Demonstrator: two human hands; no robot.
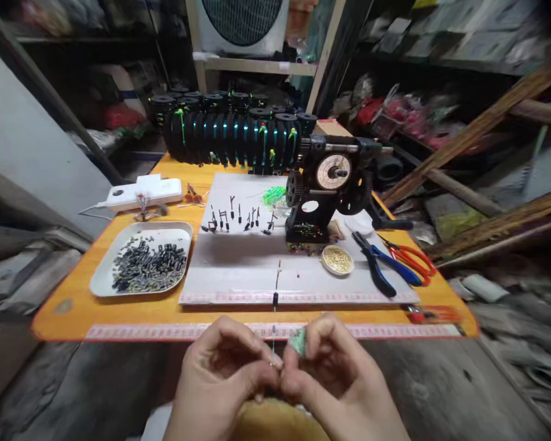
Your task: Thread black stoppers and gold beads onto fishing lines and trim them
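Note:
At the front edge of the table, my left hand pinches a thin line between thumb and forefinger. A tiny gold-coloured piece is just visible at those fingertips. From there the line runs away across the board, carrying a small grey piece, a black cylinder and a thin orange-tipped piece. Right beside it, my right hand is closed, its thumb and fingertips meeting the left ones. A pale green crumpled piece is held in its fingers. What lies exactly between the touching fingertips is hidden.
A white tray of small black and grey parts stands left. A dish of gold bits, blue-handled pliers and red-handled pliers lie right. Behind are a black geared winder with spools, a power strip and a white board.

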